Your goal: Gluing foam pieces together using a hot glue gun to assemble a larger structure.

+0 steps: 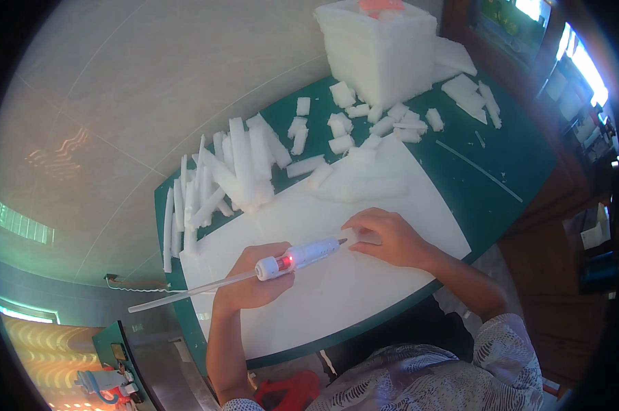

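My left hand (pixel 251 284) is wrapped round a white pen-shaped hot glue gun (pixel 313 254), whose red light glows near its back end. A long translucent glue stick (pixel 186 294) trails out of the gun's rear to the left. Between thumb and fingers, my right hand (pixel 397 240) pinches a small white foam piece (pixel 352 237), partly hidden by the fingers. The gun's metal tip meets or almost meets this piece; I cannot tell which. Both hands are above a large white sheet (pixel 316 308). Just beyond them, a low white foam form (pixel 357 183) blends into the sheet.
The sheet covers part of a green table (pixel 508 154). Foam strips (pixel 237 161) are heaped at the left, and several small foam blocks (pixel 340 125) lie farther back. A big white foam box (pixel 381 58) stands at the far side, with flat foam offcuts (pixel 465 98) right of it.
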